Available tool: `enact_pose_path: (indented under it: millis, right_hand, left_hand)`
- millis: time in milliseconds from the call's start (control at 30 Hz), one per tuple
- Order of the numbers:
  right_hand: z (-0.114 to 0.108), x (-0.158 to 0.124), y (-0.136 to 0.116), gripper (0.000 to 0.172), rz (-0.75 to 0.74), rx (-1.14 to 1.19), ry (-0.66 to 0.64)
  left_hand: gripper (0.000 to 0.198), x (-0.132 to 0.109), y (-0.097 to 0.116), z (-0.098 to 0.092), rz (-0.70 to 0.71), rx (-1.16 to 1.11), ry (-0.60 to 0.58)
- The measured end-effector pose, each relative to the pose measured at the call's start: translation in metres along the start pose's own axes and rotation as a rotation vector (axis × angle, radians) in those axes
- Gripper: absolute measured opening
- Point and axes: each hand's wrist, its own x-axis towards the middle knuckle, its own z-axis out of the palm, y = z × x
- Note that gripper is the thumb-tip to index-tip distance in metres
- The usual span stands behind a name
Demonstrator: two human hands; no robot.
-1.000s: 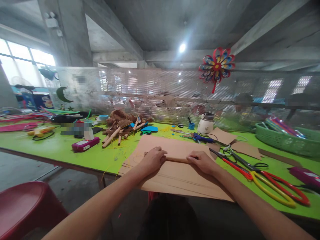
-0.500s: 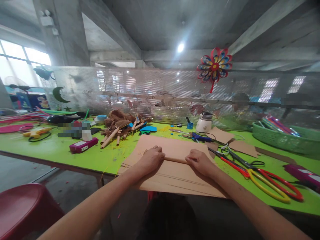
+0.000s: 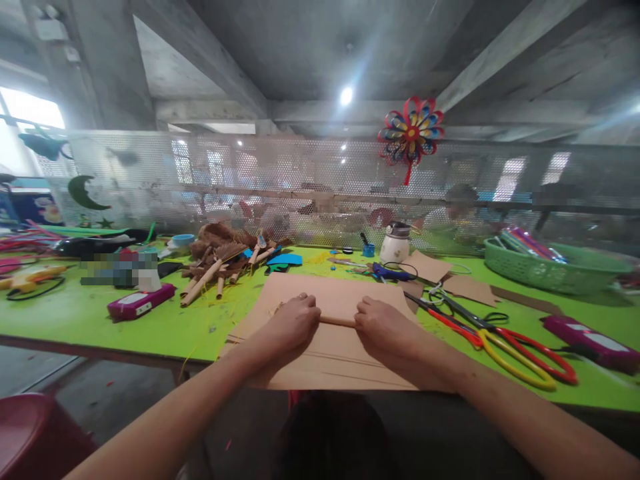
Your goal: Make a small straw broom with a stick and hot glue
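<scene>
A thin rolled tube of brown paper point(image 3: 338, 321) lies across a stack of brown paper sheets point(image 3: 340, 295) on the green table point(image 3: 75, 320). My left hand point(image 3: 294, 323) curls over the tube's left end, fingers closed on it. My right hand point(image 3: 380, 324) covers the tube's right end the same way. Only a short stretch of the tube shows between the two hands. Both forearms reach in from the bottom of the view.
Red and yellow scissors point(image 3: 520, 352) lie right of the sheets, a green basket point(image 3: 550, 270) beyond them. A pile of rolled brown sticks point(image 3: 220, 257), a pink box point(image 3: 140, 301), a white jar point(image 3: 395, 245) and a blue glue gun point(image 3: 387, 271) surround the sheets. A mesh screen point(image 3: 300, 180) backs the table.
My hands have drawn closer together on the tube, so less of it shows between them. The camera has turned a little to the right.
</scene>
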Motion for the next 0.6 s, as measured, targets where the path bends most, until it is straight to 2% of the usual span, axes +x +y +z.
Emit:
enact_pose_path:
  millis: [167,400,600]
  right_hand:
    - [-0.010,0.004,-0.005,0.021,-0.017,-0.022,-0.090]
    - [-0.028,0.009,-0.010,0.019,-0.006,-0.068,-0.197]
    - [-0.024,0.017,-0.011,0.020,0.004,-0.044,-0.184]
  left_hand:
    - [0.026,0.004,0.004,-0.006,0.065,0.035,-0.007]
    - [0.019,0.007,0.000,-0.002,0.103,0.038,0.021]
    - [0.020,0.018,-0.013,0.009,0.244,0.161,-0.025]
